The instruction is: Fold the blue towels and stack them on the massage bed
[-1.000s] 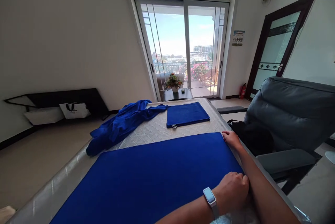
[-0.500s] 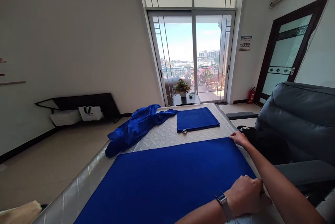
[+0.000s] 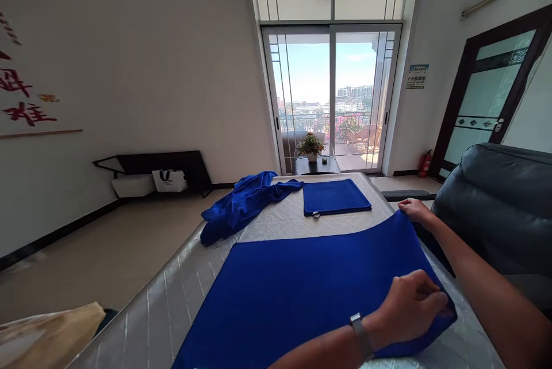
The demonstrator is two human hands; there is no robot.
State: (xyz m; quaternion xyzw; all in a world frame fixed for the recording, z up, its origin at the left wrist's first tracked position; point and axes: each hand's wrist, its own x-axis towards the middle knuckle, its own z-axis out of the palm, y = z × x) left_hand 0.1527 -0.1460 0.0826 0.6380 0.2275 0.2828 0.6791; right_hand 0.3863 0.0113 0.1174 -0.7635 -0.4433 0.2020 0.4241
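Note:
A large blue cloth [image 3: 310,288] is spread flat over a quilted mattress [image 3: 172,294]. My left hand [image 3: 416,300], with a grey-banded watch on its wrist, pinches the cloth's right side close to me. Farther off, my right hand [image 3: 414,209] grips the far right corner. Between both hands the right edge is lifted off the mattress. Beyond lies a folded blue cloth [image 3: 336,196] with a small white tag. To its left is a crumpled blue cloth [image 3: 248,208], partly over the mattress edge.
A dark leather armchair [image 3: 500,202] stands close on the right. Past the mattress is a small black table [image 3: 317,166] with a potted plant [image 3: 311,146], before a sliding glass door. A low black bench [image 3: 159,163] with bags is along the left wall.
Both hands have raised the cloth's right edge, which lay flatter before. The far right corner is now up off the mattress. The view has shifted left.

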